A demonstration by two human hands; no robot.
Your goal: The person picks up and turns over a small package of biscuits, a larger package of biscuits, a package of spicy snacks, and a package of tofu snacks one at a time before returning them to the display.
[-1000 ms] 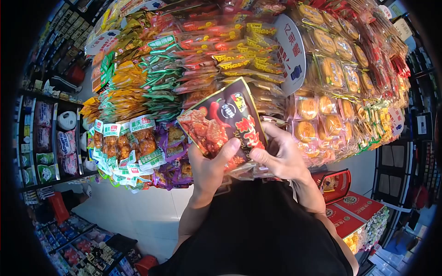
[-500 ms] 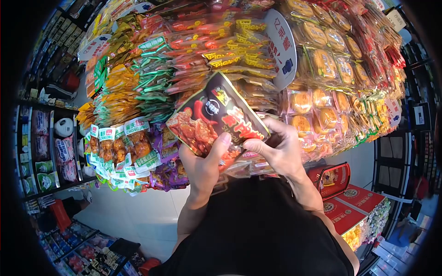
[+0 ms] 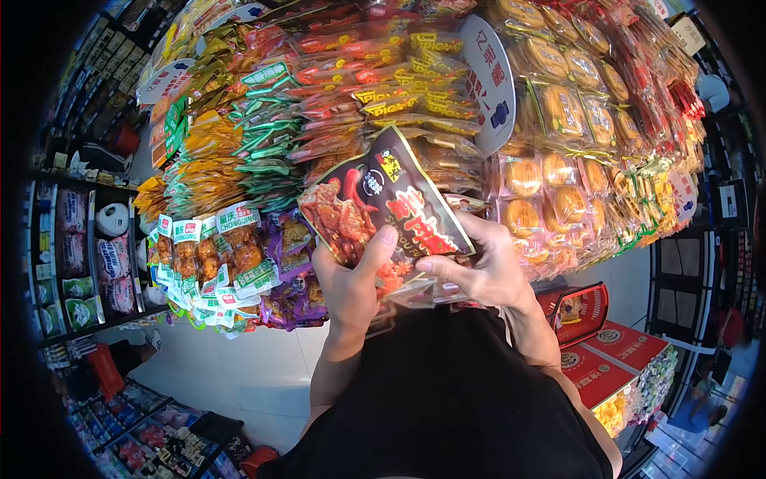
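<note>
A tall display rack (image 3: 447,104) of hanging snack packets is filling the upper part of the view, curving from left to right. On its right side, rows of clear packets with round yellow cakes (image 3: 558,112) are hanging in columns; in the middle, red and yellow packets (image 3: 375,80) are overlapping one another; to the left, green and yellow packets (image 3: 231,152) are fanning outward. A white oval sign (image 3: 491,80) with red characters is sticking out between the middle packets and the yellow cakes. Low on the left, white-and-green packets (image 3: 211,247) of brown snacks are hanging above purple packets (image 3: 291,275). Further left, a dark shelf (image 3: 76,239) is carrying pink and green bags. At the lower right, red boxes (image 3: 614,367) are standing on the floor just beside a red basket (image 3: 574,311).

In front of the rack, near the middle of the view, the person is holding up a dark snack packet (image 3: 383,207) printed with red chillies and red characters, tilted with its top corner leaning right. The left hand (image 3: 351,287) is closing on the packet's lower left edge, thumb lying across the front. The right hand (image 3: 483,267) is pinching the lower right edge, its fingers curling behind and its thumb on the front. Several clear-wrapped packets (image 3: 423,291) are lying beneath the dark one, between the two hands.
</note>
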